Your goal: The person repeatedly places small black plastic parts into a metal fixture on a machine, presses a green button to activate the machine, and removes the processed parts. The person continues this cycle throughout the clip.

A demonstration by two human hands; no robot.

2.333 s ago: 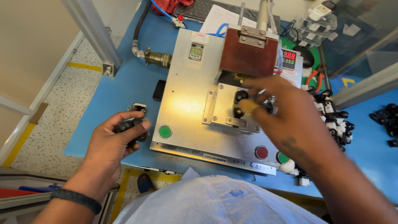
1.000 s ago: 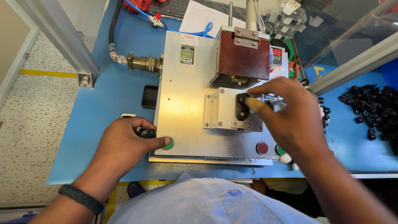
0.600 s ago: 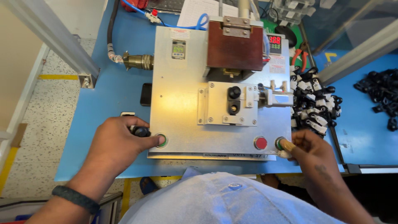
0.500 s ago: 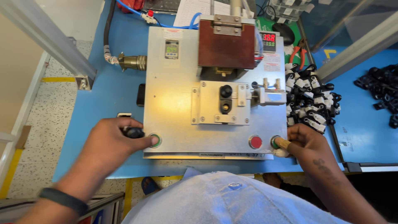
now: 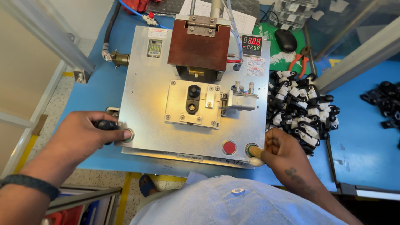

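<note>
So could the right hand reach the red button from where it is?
Probably yes. The right hand rests on the green button, and the red button sits right beside it on the metal plate, with nothing lying between them.

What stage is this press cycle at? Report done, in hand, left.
Done: a black part sits in the fixture. In hand: left hand holds a black piece and thumbs the left green button; right hand presses the right green button. Left: the brown press head is up; the black-and-white parts pile waits.

Small grey screen (image 5: 154, 48) sitting at plate's 11 o'clock; black display w/ red digits (image 5: 251, 43) glowing at 1 o'clock, white labels (image 5: 253, 66) sitting below.
</note>
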